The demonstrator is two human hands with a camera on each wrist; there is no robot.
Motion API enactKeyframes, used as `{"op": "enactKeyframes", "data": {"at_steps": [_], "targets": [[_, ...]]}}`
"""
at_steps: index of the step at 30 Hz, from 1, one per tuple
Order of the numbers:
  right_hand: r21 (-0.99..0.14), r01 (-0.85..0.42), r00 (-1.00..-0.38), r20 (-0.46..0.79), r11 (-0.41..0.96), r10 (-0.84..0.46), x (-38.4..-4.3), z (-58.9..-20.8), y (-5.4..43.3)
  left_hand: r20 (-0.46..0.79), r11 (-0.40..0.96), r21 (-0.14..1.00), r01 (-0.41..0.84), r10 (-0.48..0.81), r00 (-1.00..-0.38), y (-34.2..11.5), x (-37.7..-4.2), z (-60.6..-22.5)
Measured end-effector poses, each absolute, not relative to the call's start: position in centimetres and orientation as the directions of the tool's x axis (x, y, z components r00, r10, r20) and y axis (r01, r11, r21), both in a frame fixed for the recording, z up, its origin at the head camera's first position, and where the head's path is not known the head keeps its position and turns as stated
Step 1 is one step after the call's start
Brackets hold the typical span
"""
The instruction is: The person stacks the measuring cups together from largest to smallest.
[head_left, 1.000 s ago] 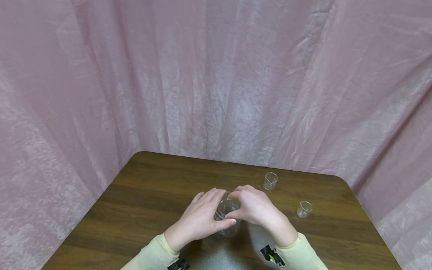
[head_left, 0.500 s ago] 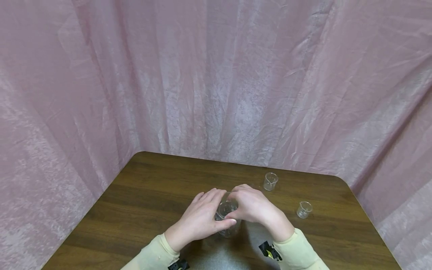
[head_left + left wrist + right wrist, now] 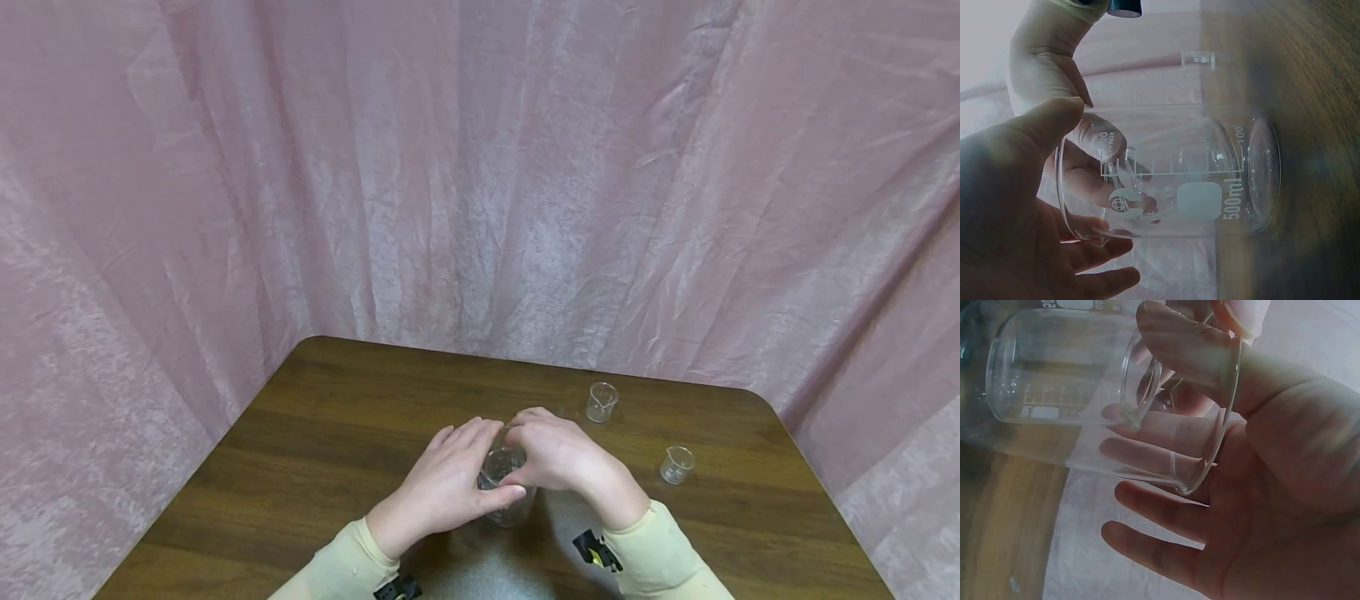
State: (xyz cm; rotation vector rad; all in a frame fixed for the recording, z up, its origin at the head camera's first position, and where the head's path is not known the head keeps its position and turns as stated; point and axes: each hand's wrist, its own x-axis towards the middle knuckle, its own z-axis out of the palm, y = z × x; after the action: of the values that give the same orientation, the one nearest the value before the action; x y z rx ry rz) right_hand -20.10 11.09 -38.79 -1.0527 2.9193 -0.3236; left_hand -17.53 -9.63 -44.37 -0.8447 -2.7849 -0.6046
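Observation:
A clear glass beaker (image 3: pixel 1200 201) marked 500ml stands upright on the table in front of me. My left hand (image 3: pixel 442 492) holds it near the rim, thumb on the near side and fingers along the left. From above, my right hand (image 3: pixel 566 458) reaches in over the rim, its thumb and fingers inside. They pinch a smaller glass beaker (image 3: pixel 1069 372) by its upper part, within the large one. Its base appears slightly tilted and above the large beaker's bottom in the left wrist view. Two fingers of the right hand stay outside the large beaker.
Two small glass beakers stand on the right of the brown wooden table (image 3: pixel 360 392): one beaker (image 3: pixel 602 403) farther back, another beaker (image 3: pixel 677 466) nearer and more to the right. A pink curtain (image 3: pixel 480 183) hangs behind the table.
The smaller beaker has sunk a little lower inside the large beaker. My right hand and forearm have shifted slightly left; the left hand has stayed in place.

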Motion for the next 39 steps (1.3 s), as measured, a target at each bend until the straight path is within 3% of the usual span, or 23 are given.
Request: {"op": "enactKeyframes", "data": {"at_steps": [14,39], "targets": [[-0.129,-0.624,-0.778,0.014,0.771,-0.628,-20.6,-39.0,10.6,0.286,0.753,0.336,0.565,0.49,-0.823,-9.6,-17.5,-44.3],[-0.102,-0.581,-0.807,-0.058,0.808,-0.588,-20.7,-39.2,9.6,0.283,0.749,0.346,0.564,0.49,-0.825,-9.6,-17.6,-44.4]]}}
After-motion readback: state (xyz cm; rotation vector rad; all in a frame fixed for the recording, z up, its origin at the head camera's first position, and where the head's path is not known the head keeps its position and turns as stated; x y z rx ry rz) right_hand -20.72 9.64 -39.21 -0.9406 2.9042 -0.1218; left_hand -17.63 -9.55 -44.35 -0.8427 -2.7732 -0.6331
